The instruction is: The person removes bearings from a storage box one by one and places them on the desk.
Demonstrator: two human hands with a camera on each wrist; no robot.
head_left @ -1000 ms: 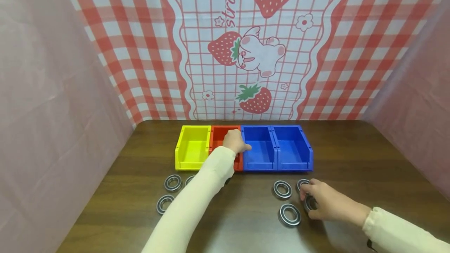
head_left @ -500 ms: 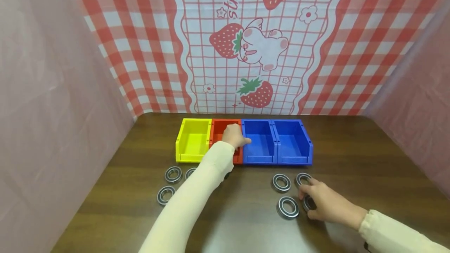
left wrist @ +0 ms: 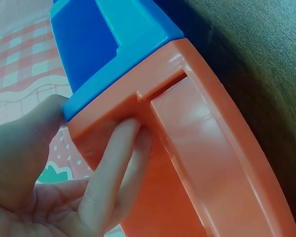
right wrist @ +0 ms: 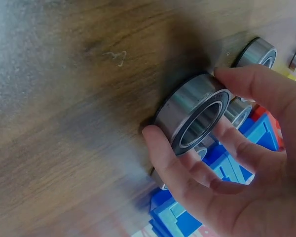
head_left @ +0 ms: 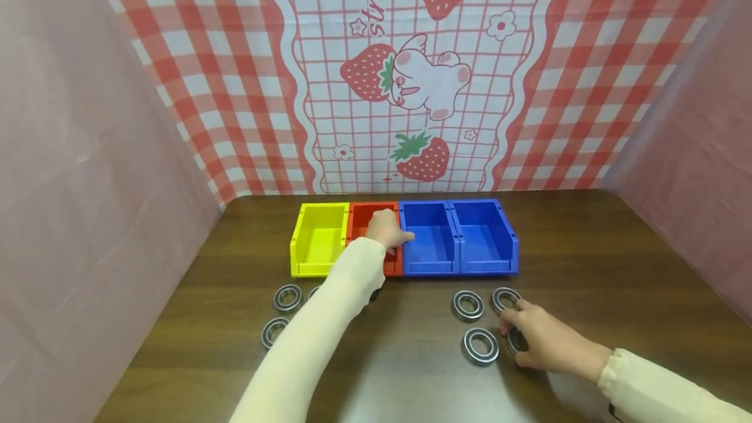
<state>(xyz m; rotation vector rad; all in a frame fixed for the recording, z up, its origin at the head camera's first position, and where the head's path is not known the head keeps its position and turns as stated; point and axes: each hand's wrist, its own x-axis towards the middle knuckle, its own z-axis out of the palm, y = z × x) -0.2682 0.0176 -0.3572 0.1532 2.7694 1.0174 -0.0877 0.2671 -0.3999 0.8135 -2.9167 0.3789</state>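
Observation:
In the head view my left hand (head_left: pixel 386 230) reaches to the red bin (head_left: pixel 392 267), over the wall it shares with the neighbouring blue bin (head_left: pixel 427 240). The left wrist view shows fingers inside the red bin (left wrist: pixel 163 192) and the thumb across the joined edge on the blue side, pinching the walls. No part is visible in that hand. At the right, my right hand (head_left: pixel 546 338) holds a ball bearing (right wrist: pixel 190 108) by its outer ring between thumb and fingers; it appears to stand at the wooden table. Other bearings (head_left: pixel 468 306) lie beside that hand.
A yellow bin (head_left: pixel 320 247) stands left of the red one, and a second blue bin (head_left: pixel 484 240) ends the row. Another group of bearings (head_left: pixel 288 298) lies at the left, partly hidden by the left sleeve (head_left: pixel 317 331). A checked cloth (head_left: pixel 235 83) hangs behind the table.
The head view shifts slightly. Both hands keep nearly the same places, the left at the red bin and the right on the bearing.

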